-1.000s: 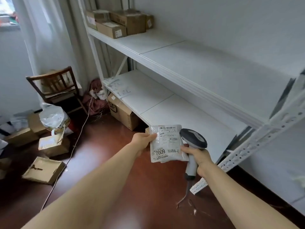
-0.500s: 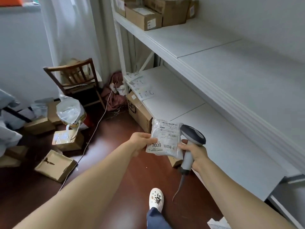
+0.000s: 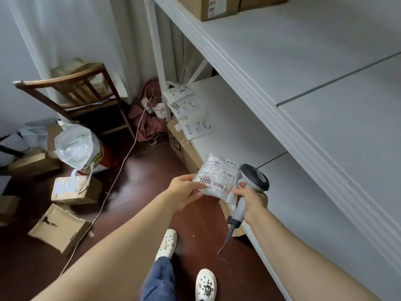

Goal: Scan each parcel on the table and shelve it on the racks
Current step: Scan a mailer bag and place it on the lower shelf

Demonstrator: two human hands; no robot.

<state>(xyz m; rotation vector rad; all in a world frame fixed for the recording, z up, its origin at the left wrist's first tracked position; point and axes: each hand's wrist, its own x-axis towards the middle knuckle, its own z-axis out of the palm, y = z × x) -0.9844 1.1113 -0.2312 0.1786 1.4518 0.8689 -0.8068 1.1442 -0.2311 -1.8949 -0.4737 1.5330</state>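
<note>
- White racks (image 3: pixel 249 68) stand at your right, over a dark floor (image 3: pixel 134 181).
- Your left hand (image 3: pixel 184 193) pinches the parcel (image 3: pixel 217 181).
- Your right hand (image 3: pixel 252 199) grips the scanner (image 3: pixel 252 181) and pinches the parcel's corner.

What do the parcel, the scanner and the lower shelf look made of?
Parcel: soft, wrinkled translucent plastic bag, glossy, with a printed label. Scanner: hard moulded plastic, grey head, paler handle, smooth. Lower shelf: flat matte white board, perhaps painted metal or laminate; unclear.
</note>
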